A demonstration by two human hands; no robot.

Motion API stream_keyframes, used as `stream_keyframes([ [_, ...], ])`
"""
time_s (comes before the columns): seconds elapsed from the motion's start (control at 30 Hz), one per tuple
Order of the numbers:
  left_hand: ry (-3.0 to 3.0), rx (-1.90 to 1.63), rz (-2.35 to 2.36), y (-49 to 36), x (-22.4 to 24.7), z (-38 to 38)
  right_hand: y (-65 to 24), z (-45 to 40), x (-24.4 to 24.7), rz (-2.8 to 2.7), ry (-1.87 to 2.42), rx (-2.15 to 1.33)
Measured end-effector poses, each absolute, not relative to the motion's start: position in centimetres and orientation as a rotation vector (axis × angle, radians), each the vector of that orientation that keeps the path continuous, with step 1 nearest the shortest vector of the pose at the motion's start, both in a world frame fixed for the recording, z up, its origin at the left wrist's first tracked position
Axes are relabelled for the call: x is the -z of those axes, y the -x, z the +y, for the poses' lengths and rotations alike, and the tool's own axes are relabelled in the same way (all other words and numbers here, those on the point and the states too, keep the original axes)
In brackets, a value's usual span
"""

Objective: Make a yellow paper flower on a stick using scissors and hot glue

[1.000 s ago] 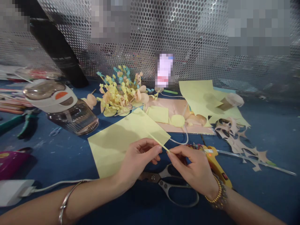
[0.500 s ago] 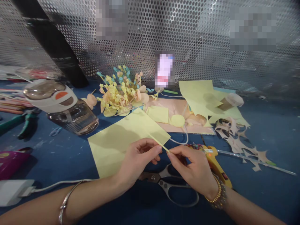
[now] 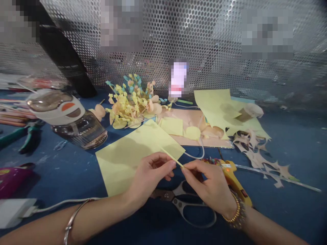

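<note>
A thin rolled stick of yellow paper (image 3: 177, 162) slants between my two hands. My left hand (image 3: 157, 168) pinches it near the middle with thumb and fingertips, and its far end sticks out past the fingers. The near end is gripped between thumb and forefinger of my right hand (image 3: 204, 182). Under and beyond my left hand lies a sheet of yellow paper (image 3: 122, 153), flat on the blue table. A pair of scissors (image 3: 178, 200) lies below both hands, its blades partly covered by my left hand. Behind my right hand a yellow glue gun (image 3: 236, 182) is partly hidden.
Small paper flowers (image 3: 131, 102) stand in a cluster behind the sheet. A glass water bottle (image 3: 74, 119) leans at left, near green-handled pliers (image 3: 30, 136). Paper scraps (image 3: 252, 146) and a glue stick (image 3: 304, 184) lie right. A phone (image 3: 178, 78) stands against the perforated metal panel (image 3: 214, 30).
The view has shifted slightly. Both hands keep almost the same pinch on the paper stick, and nothing on the table has visibly moved.
</note>
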State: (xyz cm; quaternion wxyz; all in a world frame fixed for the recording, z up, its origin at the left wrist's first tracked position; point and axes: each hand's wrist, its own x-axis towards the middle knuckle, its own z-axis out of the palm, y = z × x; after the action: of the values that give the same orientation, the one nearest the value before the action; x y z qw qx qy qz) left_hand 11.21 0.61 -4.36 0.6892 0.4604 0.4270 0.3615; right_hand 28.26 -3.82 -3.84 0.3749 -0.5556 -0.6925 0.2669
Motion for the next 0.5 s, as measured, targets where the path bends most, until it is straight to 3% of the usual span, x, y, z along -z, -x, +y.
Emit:
stream_keyframes([
  [0.5,-1.107,-0.825,0.925,-11.6,5.4,0.6,-27.7,-4.0,4.2,-1.782,1.392,-0.685],
])
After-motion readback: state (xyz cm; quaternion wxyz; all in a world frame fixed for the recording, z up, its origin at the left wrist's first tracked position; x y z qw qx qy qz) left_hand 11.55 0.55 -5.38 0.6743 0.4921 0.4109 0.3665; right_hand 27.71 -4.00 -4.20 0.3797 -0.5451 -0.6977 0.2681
